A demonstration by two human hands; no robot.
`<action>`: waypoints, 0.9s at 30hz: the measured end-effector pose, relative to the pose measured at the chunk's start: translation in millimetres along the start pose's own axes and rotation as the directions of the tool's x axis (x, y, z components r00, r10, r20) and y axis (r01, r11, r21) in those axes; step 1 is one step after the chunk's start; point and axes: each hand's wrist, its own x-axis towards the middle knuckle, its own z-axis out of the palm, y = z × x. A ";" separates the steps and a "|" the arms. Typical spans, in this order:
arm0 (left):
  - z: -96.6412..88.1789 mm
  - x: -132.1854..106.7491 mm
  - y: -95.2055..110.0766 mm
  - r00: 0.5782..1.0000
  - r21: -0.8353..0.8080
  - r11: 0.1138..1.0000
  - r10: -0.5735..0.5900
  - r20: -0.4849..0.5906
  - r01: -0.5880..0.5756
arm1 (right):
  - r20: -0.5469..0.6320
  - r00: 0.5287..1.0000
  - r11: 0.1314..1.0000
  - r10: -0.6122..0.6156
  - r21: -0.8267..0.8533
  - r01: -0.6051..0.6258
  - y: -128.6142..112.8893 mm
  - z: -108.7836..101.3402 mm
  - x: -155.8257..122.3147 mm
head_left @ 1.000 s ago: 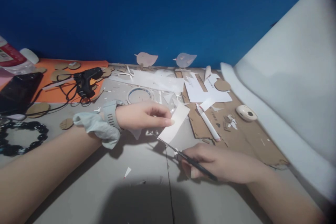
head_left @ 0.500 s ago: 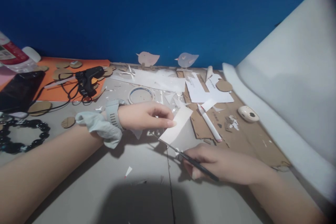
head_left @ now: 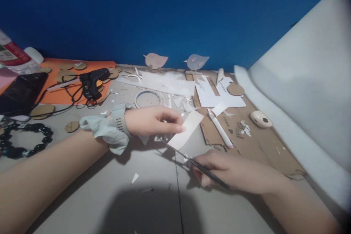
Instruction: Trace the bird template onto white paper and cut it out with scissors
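Note:
My left hand (head_left: 153,120) pinches a small white paper strip (head_left: 186,129) between thumb and fingers, holding it tilted above the grey table (head_left: 153,175). A grey watch and a pale scrunchie (head_left: 105,133) sit on that wrist. My right hand (head_left: 233,170) is closed round the handles of dark scissors (head_left: 192,161), whose blades point up-left and meet the strip's lower edge.
A black glue gun (head_left: 91,80) with its cord lies on an orange sheet (head_left: 63,93) among brown card discs. A tape ring (head_left: 148,98), a white pen (head_left: 219,128), cardboard (head_left: 255,142), paper scraps, two paper birds (head_left: 175,60), a bead bracelet (head_left: 24,140) and a white sheet (head_left: 301,98) at right.
The paper strip has shifted slightly up and to the right with my left hand. The scissors stay at its lower edge. The view has drifted a little.

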 end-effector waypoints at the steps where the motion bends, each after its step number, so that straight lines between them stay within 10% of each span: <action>1: -0.2 0.0 -0.1 1.000 0.005 1.000 0.001 -0.007 -0.001 | -0.003 1.000 1.000 0.003 -0.002 -0.003 -0.2 0.0 -0.1; 27: -1.1 -0.2 2.6 0.999 -0.005 1.000 0.031 -0.041 -0.031 | -0.043 0.999 1.000 0.020 -0.016 -0.020 -2.5 -2.1 -3.2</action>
